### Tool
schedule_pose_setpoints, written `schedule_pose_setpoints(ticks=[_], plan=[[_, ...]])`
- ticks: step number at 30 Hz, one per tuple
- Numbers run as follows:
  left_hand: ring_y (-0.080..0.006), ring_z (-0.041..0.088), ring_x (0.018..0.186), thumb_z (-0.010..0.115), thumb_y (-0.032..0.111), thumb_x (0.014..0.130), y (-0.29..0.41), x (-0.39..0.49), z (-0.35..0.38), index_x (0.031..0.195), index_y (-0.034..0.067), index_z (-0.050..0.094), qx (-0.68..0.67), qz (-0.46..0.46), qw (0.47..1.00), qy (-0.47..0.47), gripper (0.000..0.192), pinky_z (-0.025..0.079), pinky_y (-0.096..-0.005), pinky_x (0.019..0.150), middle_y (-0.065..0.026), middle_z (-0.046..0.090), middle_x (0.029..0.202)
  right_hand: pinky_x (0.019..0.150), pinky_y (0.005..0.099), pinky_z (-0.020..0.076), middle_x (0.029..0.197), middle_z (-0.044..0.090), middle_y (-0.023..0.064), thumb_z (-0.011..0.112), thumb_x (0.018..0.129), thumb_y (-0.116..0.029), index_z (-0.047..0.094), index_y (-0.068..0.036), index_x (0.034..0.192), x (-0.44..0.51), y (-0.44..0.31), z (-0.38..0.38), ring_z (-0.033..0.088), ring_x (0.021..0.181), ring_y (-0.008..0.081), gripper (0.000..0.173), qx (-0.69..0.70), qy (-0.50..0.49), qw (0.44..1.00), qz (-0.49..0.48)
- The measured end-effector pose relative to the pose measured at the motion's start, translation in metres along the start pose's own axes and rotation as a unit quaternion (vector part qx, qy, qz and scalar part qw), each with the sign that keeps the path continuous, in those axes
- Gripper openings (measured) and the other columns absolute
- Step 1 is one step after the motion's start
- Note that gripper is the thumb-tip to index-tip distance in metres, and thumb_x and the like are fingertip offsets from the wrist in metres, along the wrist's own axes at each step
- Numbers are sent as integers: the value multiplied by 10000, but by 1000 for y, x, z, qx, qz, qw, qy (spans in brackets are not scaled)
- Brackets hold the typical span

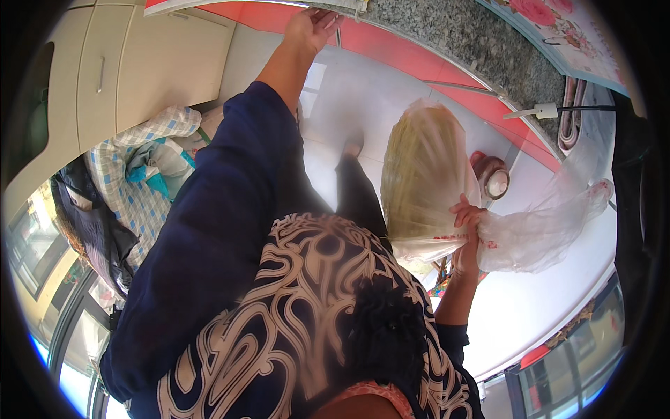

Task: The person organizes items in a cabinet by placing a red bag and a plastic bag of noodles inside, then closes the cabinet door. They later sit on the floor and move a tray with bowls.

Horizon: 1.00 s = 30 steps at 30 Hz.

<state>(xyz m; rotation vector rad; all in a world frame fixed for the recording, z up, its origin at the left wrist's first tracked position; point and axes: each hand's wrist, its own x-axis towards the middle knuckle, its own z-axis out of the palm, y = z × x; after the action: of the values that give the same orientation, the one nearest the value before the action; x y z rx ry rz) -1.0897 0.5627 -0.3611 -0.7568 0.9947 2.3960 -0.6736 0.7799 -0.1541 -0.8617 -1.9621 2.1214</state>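
My left hand (314, 30) is stretched forward to the edge of the counter, above a red cabinet front (261, 15). Its fingers are bent at that edge, and whether they grip anything is unclear. My right hand (469, 217) holds a translucent plastic bag (429, 173) by its gathered side. Long yellow-green contents, not clearly identifiable, fill the bag. More thin, whitish plastic (534, 235) with red print spreads out to the right of the same hand; whether it is a separate bag cannot be told.
A speckled granite countertop (445, 39) curves along the top right, with a white cable plug (545, 110) at its edge. A brown, lidded pot or jar (492, 178) stands on the floor beyond the bag. Beige cabinets (167, 63) and a checked cloth (125, 209) are at the left.
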Motion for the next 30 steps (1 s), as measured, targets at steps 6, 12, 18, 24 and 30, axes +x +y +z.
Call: schedule_pose_setpoints(ticks=[6, 12, 18, 24, 30], plan=[[-383, 595, 1045, 415, 237, 1045, 0, -12, 1, 1189, -95, 415, 54, 8, 996, 72, 363, 530, -600, 972, -212, 468, 1136, 1189, 532, 275, 728, 492, 37, 519, 1025, -202, 499, -76, 854, -5, 5, -6, 594, 888, 216, 214, -21, 42, 999, 20], [-265, 592, 746, 657, 282, 947, -5, -61, -24, 939, -41, 504, 145, 37, 979, 136, 357, 643, -474, 785, -121, 495, 844, 1175, 497, 318, 773, 569, 64, 552, 995, -204, 534, -69, 828, -2, 14, -16, 622, 935, 224, 215, -28, 63, 997, 29], [-182, 527, 634, 659, 245, 913, 6, -111, -84, 874, 3, 524, 243, 37, 952, 182, 279, 637, -390, 712, -90, 497, 771, 1189, 506, 291, 794, 540, 60, 542, 1013, -195, 518, -59, 834, 15, 33, -20, 598, 965, 228, 226, -81, 23, 996, 11], [-133, 567, 613, 680, 259, 909, 33, -160, -159, 779, 35, 533, 364, 77, 890, 264, 297, 581, -288, 587, -35, 505, 740, 998, 413, 470, 933, 617, 86, 559, 987, -223, 585, -61, 929, 27, 56, -23, 603, 962, 209, 174, -77, -21, 995, 57], [-72, 422, 585, 682, 243, 924, 64, -191, -231, 711, 71, 473, 476, 181, 812, 287, 344, 545, -262, 555, 22, 397, 678, 988, 388, 435, 1027, 609, 83, 611, 939, -264, 602, -20, 1147, 50, 66, 9, 567, 1035, 202, 320, -164, -31, 986, -6]])
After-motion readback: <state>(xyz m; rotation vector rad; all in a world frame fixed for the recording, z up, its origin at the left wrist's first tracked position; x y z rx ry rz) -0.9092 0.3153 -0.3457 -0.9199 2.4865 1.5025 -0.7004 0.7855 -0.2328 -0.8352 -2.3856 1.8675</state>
